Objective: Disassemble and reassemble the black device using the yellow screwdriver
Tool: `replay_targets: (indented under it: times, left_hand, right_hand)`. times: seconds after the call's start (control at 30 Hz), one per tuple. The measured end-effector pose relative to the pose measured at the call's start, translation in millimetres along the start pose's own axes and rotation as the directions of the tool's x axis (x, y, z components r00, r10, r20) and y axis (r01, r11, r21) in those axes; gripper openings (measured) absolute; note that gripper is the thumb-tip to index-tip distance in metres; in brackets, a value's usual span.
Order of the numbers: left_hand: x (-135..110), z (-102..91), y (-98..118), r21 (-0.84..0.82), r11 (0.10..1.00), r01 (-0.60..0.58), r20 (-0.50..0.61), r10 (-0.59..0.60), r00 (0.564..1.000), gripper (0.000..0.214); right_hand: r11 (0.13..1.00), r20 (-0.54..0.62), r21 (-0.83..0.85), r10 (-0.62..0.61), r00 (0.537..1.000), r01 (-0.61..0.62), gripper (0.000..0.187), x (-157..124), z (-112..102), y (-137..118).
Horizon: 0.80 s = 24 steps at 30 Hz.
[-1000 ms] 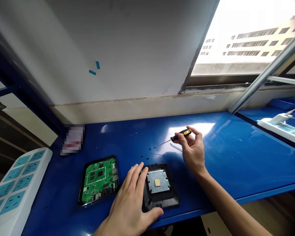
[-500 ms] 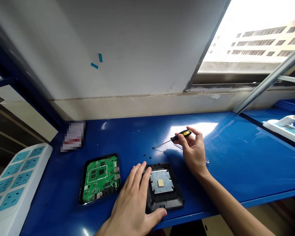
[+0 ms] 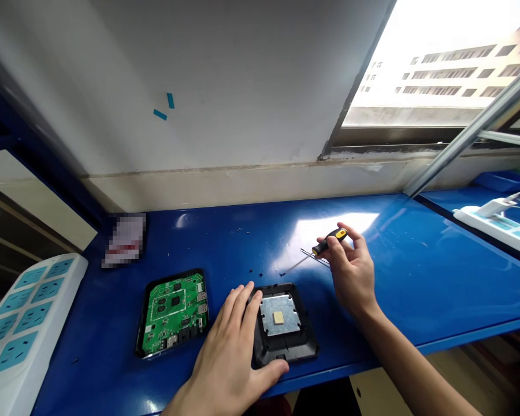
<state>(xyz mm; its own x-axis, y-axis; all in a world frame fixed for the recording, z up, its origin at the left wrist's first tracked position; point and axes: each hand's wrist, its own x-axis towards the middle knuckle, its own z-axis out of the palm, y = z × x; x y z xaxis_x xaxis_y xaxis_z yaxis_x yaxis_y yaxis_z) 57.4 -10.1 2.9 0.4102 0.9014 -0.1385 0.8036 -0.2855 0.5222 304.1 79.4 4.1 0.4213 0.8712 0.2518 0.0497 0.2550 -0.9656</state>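
Observation:
My right hand (image 3: 351, 266) grips a yellow-and-black screwdriver (image 3: 329, 241), its thin shaft slanting down to the left. The tip is close to a small dark screw (image 3: 282, 274) on the blue table. Two more small screws (image 3: 261, 274) lie just left of it. Thin dark prongs (image 3: 319, 259), perhaps tweezers, show beside the right fingers. My left hand (image 3: 231, 352) lies with fingers extended over the left side of a black plastic cover (image 3: 303, 346), which holds a metal plate (image 3: 288, 323) with a pale square pad (image 3: 278, 318). Left of that hand sits a green circuit board (image 3: 173, 315) in a black case.
A white power strip (image 3: 69, 294) with blue sockets stands at the left, another (image 3: 496, 225) at the far right. A blurred packet (image 3: 125, 240) and several tiny bits (image 3: 240, 230) lie toward the wall. The table's front edge (image 3: 459, 341) runs below the right forearm.
The screwdriver and right hand have shifted right and slightly down. A screw that was at the screwdriver's tip now lies nearer the black cover. My left hand stays on the cover.

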Motion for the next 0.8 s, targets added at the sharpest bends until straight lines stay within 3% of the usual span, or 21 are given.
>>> replay_targets:
  times: [0.13, 0.27, 0.8]
  left_hand:
    - [-2.4, 6.9, -5.3, -0.019, 1.0, -0.025, -0.062, 0.024, 0.998, 0.092]
    - [-4.9, 8.5, -6.5, -0.032, 0.999, -0.006, -0.052, 0.004, 0.999, 0.091]
    - [-5.9, 6.0, -3.5, -0.009, 1.0, -0.009, -0.035, 0.009, 0.999, 0.09]
  right_hand:
    - [0.997, 0.049, 0.003, 0.075, 0.996, -0.075, 0.054, -6.7, -11.6, -0.2]
    - [0.994, 0.067, -0.022, 0.111, 0.992, -0.11, 0.054, -8.1, -13.2, 1.0]
    - [0.985, 0.033, -0.142, 0.108, 0.994, -0.102, 0.06, -6.8, -10.8, 2.6]
